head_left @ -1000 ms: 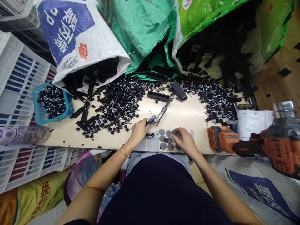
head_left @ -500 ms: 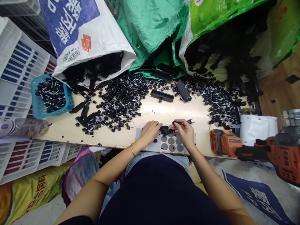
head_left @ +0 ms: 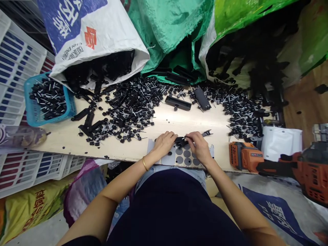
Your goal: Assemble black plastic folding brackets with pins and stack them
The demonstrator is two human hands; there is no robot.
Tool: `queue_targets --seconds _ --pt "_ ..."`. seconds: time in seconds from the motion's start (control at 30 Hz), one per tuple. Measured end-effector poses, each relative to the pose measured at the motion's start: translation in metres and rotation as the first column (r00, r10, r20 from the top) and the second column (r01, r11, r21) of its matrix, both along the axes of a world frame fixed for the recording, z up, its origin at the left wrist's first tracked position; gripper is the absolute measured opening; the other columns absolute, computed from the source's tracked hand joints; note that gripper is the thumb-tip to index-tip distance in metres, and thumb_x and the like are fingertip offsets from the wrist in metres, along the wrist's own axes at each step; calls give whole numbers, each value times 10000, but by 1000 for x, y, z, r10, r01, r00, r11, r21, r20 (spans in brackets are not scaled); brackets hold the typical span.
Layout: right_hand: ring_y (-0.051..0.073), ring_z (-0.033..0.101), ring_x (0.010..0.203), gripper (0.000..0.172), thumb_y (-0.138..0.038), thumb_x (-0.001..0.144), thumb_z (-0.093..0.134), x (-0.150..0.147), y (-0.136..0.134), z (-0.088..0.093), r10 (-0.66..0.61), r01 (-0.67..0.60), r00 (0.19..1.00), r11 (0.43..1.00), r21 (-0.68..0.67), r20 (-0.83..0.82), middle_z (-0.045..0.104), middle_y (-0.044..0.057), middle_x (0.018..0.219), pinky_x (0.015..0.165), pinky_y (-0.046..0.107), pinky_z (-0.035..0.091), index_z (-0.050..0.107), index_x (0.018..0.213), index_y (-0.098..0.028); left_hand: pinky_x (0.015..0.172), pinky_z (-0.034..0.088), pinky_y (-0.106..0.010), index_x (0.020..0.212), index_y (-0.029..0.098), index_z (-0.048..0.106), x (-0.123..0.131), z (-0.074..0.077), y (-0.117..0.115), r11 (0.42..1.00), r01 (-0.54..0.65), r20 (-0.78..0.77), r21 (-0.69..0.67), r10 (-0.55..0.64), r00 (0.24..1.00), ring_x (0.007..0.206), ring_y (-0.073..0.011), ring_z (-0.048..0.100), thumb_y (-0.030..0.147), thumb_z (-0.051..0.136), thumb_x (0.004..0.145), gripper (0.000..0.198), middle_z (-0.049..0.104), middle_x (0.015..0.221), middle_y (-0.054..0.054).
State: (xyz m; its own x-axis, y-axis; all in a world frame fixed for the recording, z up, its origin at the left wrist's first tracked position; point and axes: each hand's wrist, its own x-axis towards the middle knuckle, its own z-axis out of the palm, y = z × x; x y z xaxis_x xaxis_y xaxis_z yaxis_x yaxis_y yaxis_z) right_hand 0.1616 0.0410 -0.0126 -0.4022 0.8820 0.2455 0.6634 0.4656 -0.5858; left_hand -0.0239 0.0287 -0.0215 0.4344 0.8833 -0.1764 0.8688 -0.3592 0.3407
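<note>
My left hand [head_left: 164, 144], with a gold bangle on its wrist, has its fingers closed on the near end of a black plastic part [head_left: 180, 139]. Close by on the right, my right hand [head_left: 200, 147] pinches a small black-headed metal pin [head_left: 185, 137] against that part; its head is mostly hidden by the fingers. A longer black piece with a forked end [head_left: 207, 133] sticks out beyond the right hand. Under both hands lies a grey plate with round dark discs [head_left: 179, 160] at the table's front edge.
Heaps of black-headed pins [head_left: 138, 102] cover the wooden table [head_left: 174, 121]. A blue basket [head_left: 28, 106] of pins stands left. Open sacks, white [head_left: 112, 37], green [head_left: 169, 30] and bright green [head_left: 235, 17], line the back. An orange cordless drill [head_left: 311, 174] and orange battery [head_left: 246, 157] lie right.
My right hand has moved a little left and down, bringing the pin to the black part near my left fingers. My left hand stays in place. The view has shifted slightly.
</note>
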Motion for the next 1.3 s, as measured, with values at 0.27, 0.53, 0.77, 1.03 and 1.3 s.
queue_targets --seconds 0.27,0.53,0.77,1.03,1.3 --pt "177 582 733 249 -239 944 385 -5 -3 -1 72 -62 978 996 -60 196 588 79 843 617 275 480 628 977 -196 765 479 -305 1174 210 527 1 0 2 999 -12 -6 -34 12 1000 1000 -200 533 159 468 904 281 577 1079 -62" --pt "183 620 740 267 -316 932 422 6 -10 -1 36 -28 998 990 -142 52 636 83 883 672 314 513 603 1085 -195 719 478 -295 1071 201 561 3 2 5 999 -33 -31 -22 32 999 1006 -211 536 169 486 896 194 591 1051 -57" --pt "192 648 820 420 -575 817 520 16 -24 -1 -533 244 777 746 -620 -335 677 73 898 717 337 532 601 951 -185 773 485 -307 1099 185 527 5 36 -7 964 -209 75 -165 224 972 963 -215 597 235 484 908 202 647 1001 -73" --pt "133 572 520 442 -596 753 575 -47 -1 25 -737 145 380 644 -751 -559 596 7 541 522 253 463 533 601 -183 698 502 -278 1140 159 487 12 41 -26 819 -3 531 -574 376 760 801 -186 652 373 581 834 385 670 935 -56" --pt "118 531 468 446 -559 736 625 -43 4 22 -669 133 430 712 -690 -607 591 12 489 489 242 417 546 526 -174 631 467 -251 923 149 593 33 34 -39 779 -286 497 -558 590 637 680 -165 624 271 590 800 174 657 740 -22"
